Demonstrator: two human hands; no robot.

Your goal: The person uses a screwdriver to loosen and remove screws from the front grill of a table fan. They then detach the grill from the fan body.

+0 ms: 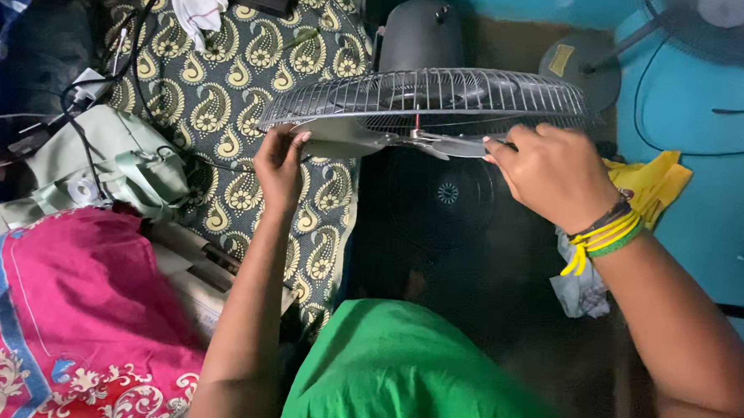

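Note:
A fan with a grey wire grille (427, 98) and pale blades (350, 134) lies face up in front of me, its dark motor housing (421, 36) behind. My left hand (278, 165) pinches the grille's rim at its left edge, next to a blade. At the grille's right front edge my right hand (553, 171) grips the rim and a blade tip; coloured thread bands circle that wrist. A round black part with a central hub (446, 195) lies below the grille on the dark floor.
A paisley cloth (226, 94) covers the surface at left, with cables, a pale green bag (106, 164) and a pink patterned cloth (67, 304). A yellow cloth (653, 184) and a second fan's base (579, 67) sit at right by a blue wall.

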